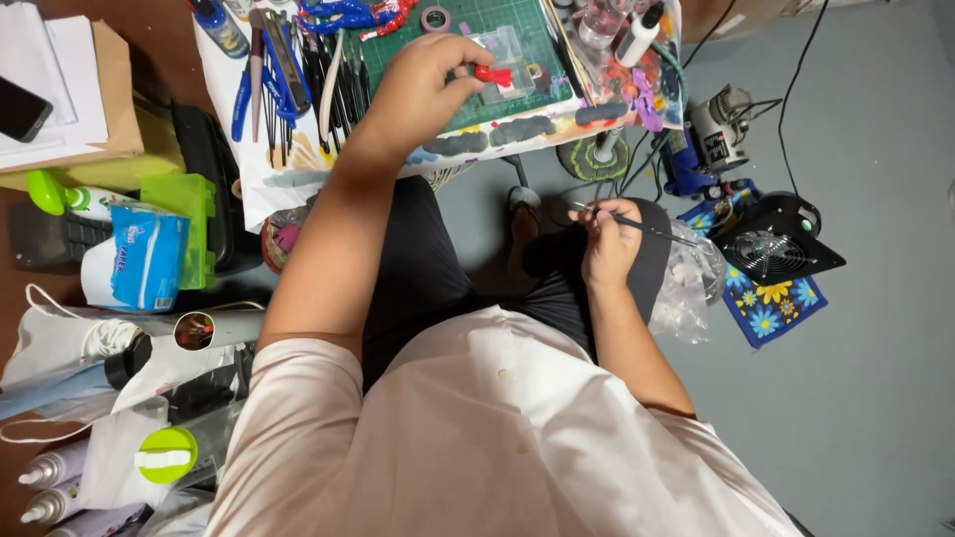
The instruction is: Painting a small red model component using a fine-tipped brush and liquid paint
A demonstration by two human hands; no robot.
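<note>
Left hand (423, 85) is out over the green cutting mat (438, 45) on the tabletop (298, 174), thumb and fingertips pinched on a small red piece (494, 75). Piece sits just above a clear plastic tray (512, 55) on the mat. Right hand (609, 244) is down near the lap, fingers closed around a thin dark brush (647, 229), tip pointing right, away from the piece.

Head view, step: looks like small-part paint or detail work, piece held for positioning, brush parked. My read: the two hands are well apart, so piece and brush have to meet, either brush up to the mat or piece down to the lap.

Edges/room: mat is hemmed in. Row of pliers and cutters (288, 70) just left of the left hand, bottles (637, 35) at the right end, tape roll (435, 18) behind. Tabletop front edge runs right under the left wrist. Open room is the gap between tabletop and knees; grey floor (875, 378) to the right is open, but a small fan (776, 244) and cables lie near the right hand.
</note>
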